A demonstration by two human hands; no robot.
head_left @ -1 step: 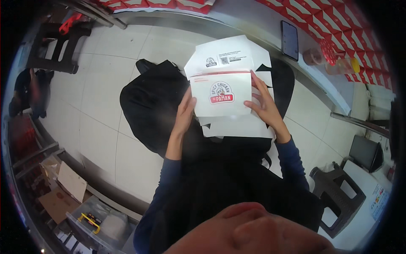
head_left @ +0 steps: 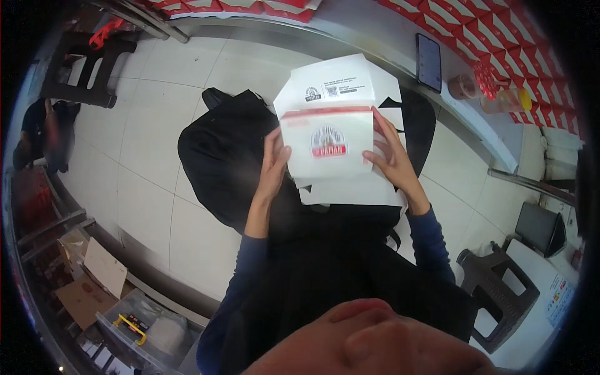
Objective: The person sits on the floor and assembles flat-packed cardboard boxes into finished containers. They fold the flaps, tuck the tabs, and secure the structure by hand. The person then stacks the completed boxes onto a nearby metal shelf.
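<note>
A white cardboard food box (head_left: 300,156), partly folded, rests over my lap with a round logo and a red band on its front panel. Its printed lid flap (head_left: 359,81) stands open on the far side, and a flat white cardboard piece (head_left: 356,195) shows below the front panel. My left hand (head_left: 272,164) grips the box's left edge, thumb at the front. On the right edge my right hand (head_left: 395,157) holds it, thumb on the front panel and a finger along the upper corner. Some fingers of both hands are hidden behind the cardboard.
Red-and-white folded boxes (head_left: 494,37) are stacked on the ledge at the far right, near a phone (head_left: 429,61) and lidded plastic cups (head_left: 465,84). Dark plastic stools (head_left: 87,72) stand at far left and near right. A clear plastic bin (head_left: 153,334) sits at near left.
The front panel has tipped and shifted slightly toward me, blurring its logo. More of the red strip along its upper fold shows. Both hands keep their grip.
</note>
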